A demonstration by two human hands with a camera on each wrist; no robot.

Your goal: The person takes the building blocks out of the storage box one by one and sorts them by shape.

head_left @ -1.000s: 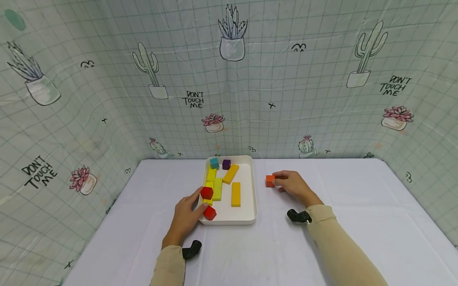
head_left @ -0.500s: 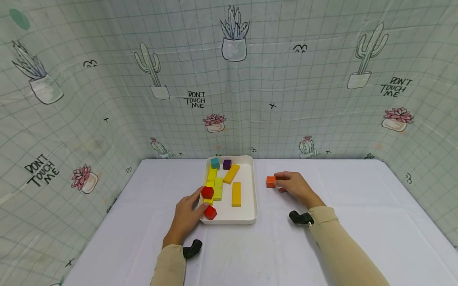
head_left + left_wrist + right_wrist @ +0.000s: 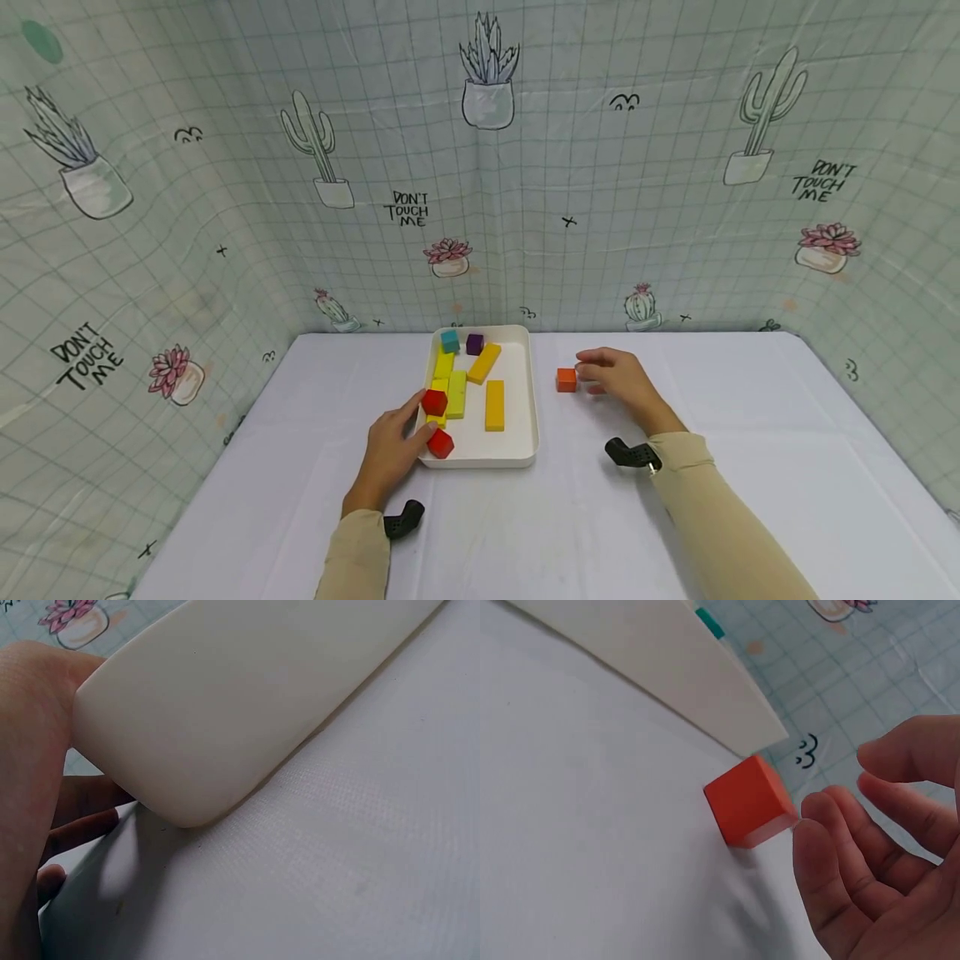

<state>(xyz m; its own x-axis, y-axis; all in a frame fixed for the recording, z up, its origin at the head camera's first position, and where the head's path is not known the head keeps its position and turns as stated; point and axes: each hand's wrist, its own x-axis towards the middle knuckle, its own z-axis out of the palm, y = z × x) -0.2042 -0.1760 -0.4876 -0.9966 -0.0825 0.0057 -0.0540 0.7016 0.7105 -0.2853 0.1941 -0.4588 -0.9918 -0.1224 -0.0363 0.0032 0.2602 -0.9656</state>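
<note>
My left hand (image 3: 392, 446) holds the left wall of a white tray (image 3: 480, 462) near its front corner. In the left wrist view the thumb goes over the rim, with fingers lying outside the wall. Inside the tray are two red blocks, a red block (image 3: 434, 402) and a nearer red block (image 3: 440, 444), close to that hand's fingertips. To the right of the tray, an orange cube (image 3: 566, 380) rests on the table. My right hand (image 3: 618, 383) hovers just right of the cube, fingers loosely bent and apart from it; nothing is between thumb and fingers in the right wrist view.
The tray also bears a blue cube (image 3: 450, 341), a purple cube (image 3: 475, 344), a yellow-orange bar (image 3: 495, 406), another such bar (image 3: 484, 364) and several yellow-green bars (image 3: 457, 394). A patterned cloth (image 3: 570, 167) hangs behind the white table (image 3: 525, 533).
My right hand has let go of the orange cube and lifted slightly away from it, up and to the right. The left hand and the tray stay put.
</note>
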